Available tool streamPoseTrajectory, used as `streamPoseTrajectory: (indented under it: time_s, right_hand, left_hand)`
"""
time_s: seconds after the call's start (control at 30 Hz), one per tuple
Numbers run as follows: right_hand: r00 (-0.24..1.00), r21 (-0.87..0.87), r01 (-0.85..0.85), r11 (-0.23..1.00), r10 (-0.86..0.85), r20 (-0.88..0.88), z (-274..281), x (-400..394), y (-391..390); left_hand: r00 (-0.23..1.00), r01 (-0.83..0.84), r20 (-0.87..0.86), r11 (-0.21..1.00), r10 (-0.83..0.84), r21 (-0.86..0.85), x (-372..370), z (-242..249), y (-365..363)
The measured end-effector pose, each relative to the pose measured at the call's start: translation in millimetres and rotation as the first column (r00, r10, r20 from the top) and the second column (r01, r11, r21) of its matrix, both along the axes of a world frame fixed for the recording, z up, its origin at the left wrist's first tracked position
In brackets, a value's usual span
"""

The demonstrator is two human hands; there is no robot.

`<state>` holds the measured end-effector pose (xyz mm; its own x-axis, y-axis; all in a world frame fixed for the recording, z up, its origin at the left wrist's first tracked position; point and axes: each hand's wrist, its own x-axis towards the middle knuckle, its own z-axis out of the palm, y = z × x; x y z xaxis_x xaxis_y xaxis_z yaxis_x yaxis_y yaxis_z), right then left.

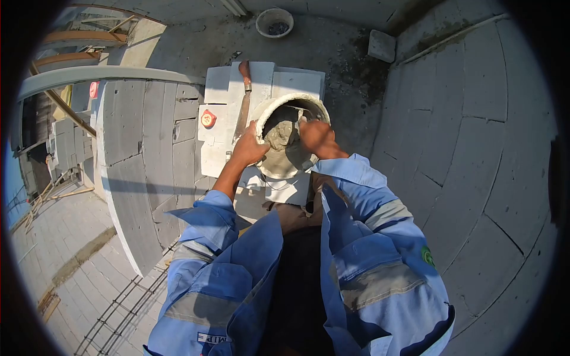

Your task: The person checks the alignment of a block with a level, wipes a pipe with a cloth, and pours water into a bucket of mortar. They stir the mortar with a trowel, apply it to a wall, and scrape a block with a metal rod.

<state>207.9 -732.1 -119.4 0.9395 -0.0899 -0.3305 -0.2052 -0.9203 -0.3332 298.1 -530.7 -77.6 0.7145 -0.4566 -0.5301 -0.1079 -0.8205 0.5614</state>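
A whitish bucket (320, 105) crusted with mortar is tilted so that its mouth faces me. Wet grey mortar (281, 136) lies inside it, with a thick lump in the middle. On the left, my left hand (250, 146) is closed over the bucket's rim. My right hand (318, 137) is at the right side of the mouth, its fingers wrapped round what looks like a mortar-coated trowel (301, 120), mostly hidden. Left of the bucket, a handsaw (244, 95) with a wooden handle lies on white blocks (218, 89), near a red tape measure (208, 118).
A low block wall (139, 130) stands to the left, and a long block wall (463, 136) rises on the right. Toward the back are a white basin (275, 24) and a loose block (382, 46). Steel rebar (122, 305) lies at lower left.
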Motion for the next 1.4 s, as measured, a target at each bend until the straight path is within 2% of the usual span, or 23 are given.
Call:
streamPoseTrajectory:
  time_s: [0.07,0.17,0.27,0.4,0.47,0.57,0.67,0.7,0.77,0.8,0.83,0.9,0.93,0.97,1.03,1.07,1.13,1.17,1.23,1.3,1.33,1.37,1.4]
  right_hand:
    - [0.993,0.030,-0.069,0.997,0.071,-0.090,-14,-3,25]
    - [0.988,0.124,-0.133,0.983,0.141,-0.057,-17,-44,49]
    - [0.991,0.156,-0.057,0.986,0.074,-0.107,-17,-68,59]
    - [0.969,0.269,-0.173,0.947,0.213,-0.123,59,-66,0]
    - [0.989,0.177,0.048,0.983,-0.023,-0.144,71,-61,-11]
    - [0.973,0.137,0.107,0.985,-0.075,-0.219,48,-29,-26]
    - [0.979,0.250,0.038,0.968,0.014,-0.203,-59,-52,-13]
    - [0.979,0.261,0.028,0.965,0.026,-0.202,-59,-53,-10]
    - [0.778,0.435,0.532,0.727,-0.216,-0.590,-50,-66,-1]
    - [0.887,0.575,0.435,0.693,-0.223,-0.403,-41,-76,3]
    - [0.887,0.574,0.437,0.693,-0.225,-0.404,-33,-77,8]
    - [0.627,0.543,0.767,0.343,-0.219,-0.748,-22,-80,23]
    - [0.549,0.538,0.835,0.117,-0.122,-0.827,-31,-86,32]
    - [0.637,0.642,0.767,0.016,-0.146,-0.757,-39,-92,45]
    - [0.464,0.425,0.805,-0.415,-0.007,-0.886,-33,-88,67]
    - [0.467,0.427,0.802,-0.417,-0.008,-0.884,-30,-84,68]
    - [0.490,0.384,0.762,-0.521,0.077,-0.868,-6,-70,61]
    - [0.488,0.381,0.764,-0.521,0.078,-0.870,2,-64,56]
    - [0.664,0.685,0.701,-0.197,-0.170,-0.728,14,-48,36]
    - [0.799,0.662,0.595,0.455,-0.241,-0.551,43,-35,9]
    - [0.966,0.516,0.258,0.817,-0.201,-0.165,25,-42,4]
    - [0.967,0.509,0.255,0.822,-0.202,-0.158,7,-50,-5]
    - [0.963,0.350,0.234,0.907,-0.167,-0.213,31,-49,-14]
  left_hand:
    - [0.995,0.039,0.091,0.997,-0.033,-0.067,-4,-16,0]
    - [0.993,-0.016,-0.115,0.998,0.024,0.065,-9,25,-22]
    - [1.000,-0.015,-0.014,0.992,0.017,0.124,-18,22,-20]
    - [0.999,-0.001,0.048,0.999,-0.001,0.036,-28,8,-9]
    - [0.999,0.026,0.040,0.998,-0.029,0.057,-34,11,-10]
    - [0.996,0.023,0.080,0.997,-0.028,0.069,-44,10,-11]
    - [0.988,0.022,0.154,1.000,-0.020,-0.007,-59,1,-6]
    - [0.988,0.021,0.154,0.999,-0.014,-0.043,-63,1,-4]
    - [0.994,-0.034,0.098,0.997,0.040,-0.066,-65,0,4]
    - [0.993,-0.038,0.109,0.995,0.048,-0.096,-64,-5,10]
    - [0.991,-0.039,0.120,0.990,0.055,-0.133,-61,-4,10]
    - [0.992,-0.052,0.104,0.986,0.070,-0.160,-62,-6,15]
    - [0.992,-0.046,0.107,0.985,0.064,-0.165,-61,-10,18]
    - [0.991,-0.043,0.120,0.984,0.064,-0.172,-56,-14,20]
    - [0.994,-0.077,0.067,0.981,0.090,-0.177,-61,-8,20]
    - [0.993,-0.067,0.084,0.979,0.084,-0.192,-61,-5,17]
    - [0.990,-0.061,0.117,0.981,0.083,-0.183,-62,-5,14]
    - [0.990,-0.063,0.115,0.981,0.085,-0.182,-62,-6,16]
    - [0.993,-0.074,0.078,0.988,0.085,-0.137,-58,-1,12]
    - [0.993,-0.083,0.076,0.987,0.094,-0.140,-55,-1,12]
    - [0.994,-0.078,0.070,0.990,0.087,-0.118,-54,-3,12]
    - [0.994,-0.075,0.067,0.992,0.082,-0.100,-51,-5,10]
    - [0.996,-0.078,0.027,0.991,0.081,-0.112,-50,0,9]
